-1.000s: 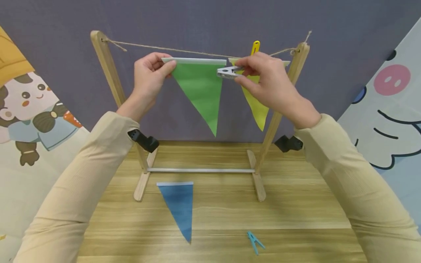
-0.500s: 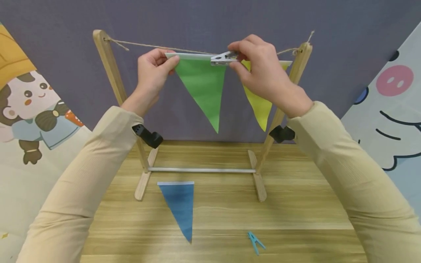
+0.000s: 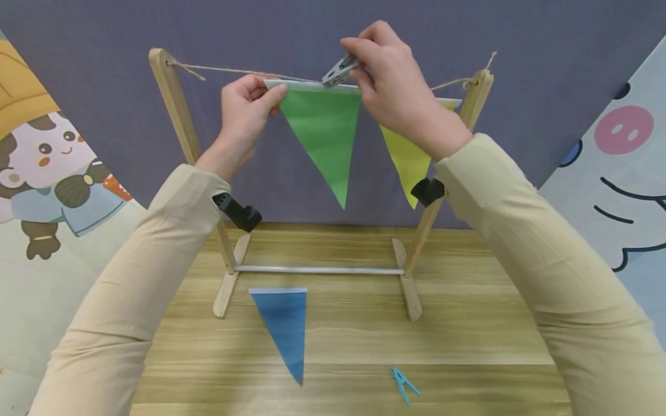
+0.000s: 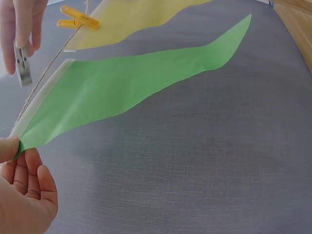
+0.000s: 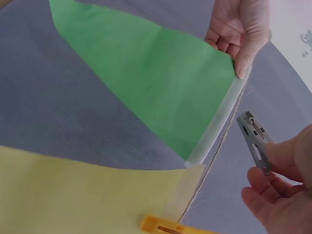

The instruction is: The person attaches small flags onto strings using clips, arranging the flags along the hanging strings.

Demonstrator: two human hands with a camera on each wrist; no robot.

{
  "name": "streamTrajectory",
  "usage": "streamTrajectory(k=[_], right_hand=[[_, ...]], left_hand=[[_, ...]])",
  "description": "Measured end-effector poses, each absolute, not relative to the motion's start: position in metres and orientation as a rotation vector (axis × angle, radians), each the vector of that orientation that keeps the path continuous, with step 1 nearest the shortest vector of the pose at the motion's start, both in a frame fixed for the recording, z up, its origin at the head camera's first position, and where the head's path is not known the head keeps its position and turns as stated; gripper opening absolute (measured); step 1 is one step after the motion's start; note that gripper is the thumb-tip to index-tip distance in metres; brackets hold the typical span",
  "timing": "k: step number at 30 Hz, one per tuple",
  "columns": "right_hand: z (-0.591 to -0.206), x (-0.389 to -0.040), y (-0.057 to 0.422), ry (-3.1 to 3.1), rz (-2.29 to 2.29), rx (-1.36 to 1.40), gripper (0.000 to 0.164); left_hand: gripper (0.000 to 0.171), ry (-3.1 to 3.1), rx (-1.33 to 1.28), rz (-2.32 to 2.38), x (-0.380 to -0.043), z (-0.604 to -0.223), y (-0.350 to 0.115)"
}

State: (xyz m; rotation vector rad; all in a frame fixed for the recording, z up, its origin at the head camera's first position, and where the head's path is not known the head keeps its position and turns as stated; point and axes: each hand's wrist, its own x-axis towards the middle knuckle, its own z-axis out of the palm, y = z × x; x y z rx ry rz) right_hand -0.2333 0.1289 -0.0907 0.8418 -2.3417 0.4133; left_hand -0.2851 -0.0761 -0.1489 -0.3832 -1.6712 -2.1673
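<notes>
My left hand point(image 3: 244, 118) pinches the white-edged top left corner of a green pennant point(image 3: 328, 127), which hangs point down beside the twine point(image 4: 47, 68). In my right hand point(image 3: 400, 86) a grey clothespin point(image 3: 338, 70) is gripped by its handles, tip tilted toward the pennant's top edge. The right wrist view shows the clothespin point(image 5: 253, 139) a little apart from the twine point(image 5: 219, 146) and the white band. A yellow pennant point(image 3: 406, 153) hangs on the right, fixed to the twine by a yellow clothespin point(image 4: 79, 19).
A wooden stand with a left post point(image 3: 174, 104) and a right post point(image 3: 476, 101) carries the twine. On the wooden table point(image 3: 354, 335) lie a blue pennant point(image 3: 286, 329) and a light blue clothespin point(image 3: 404, 384). A grey cloth backdrop point(image 3: 291, 34) stands behind.
Both hands have risen, bringing the green pennant's top edge up to the twine. The right hand has moved up and left, tilting the grey clothespin downward over the pennant's edge.
</notes>
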Motion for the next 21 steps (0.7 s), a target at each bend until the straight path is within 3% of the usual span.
streamTrajectory(k=[15, 21], right_hand=[[-0.069, -0.244, 0.111, -2.314, 0.216, 0.911, 0.026], [-0.067, -0.246, 0.105, -2.353, 0.215, 0.899, 0.025]], left_hand=[[0.014, -1.665, -0.365, -2.173, -0.287, -0.146, -0.071], [0.005, -1.668, -0.36, -2.175, -0.287, -0.146, -0.07]])
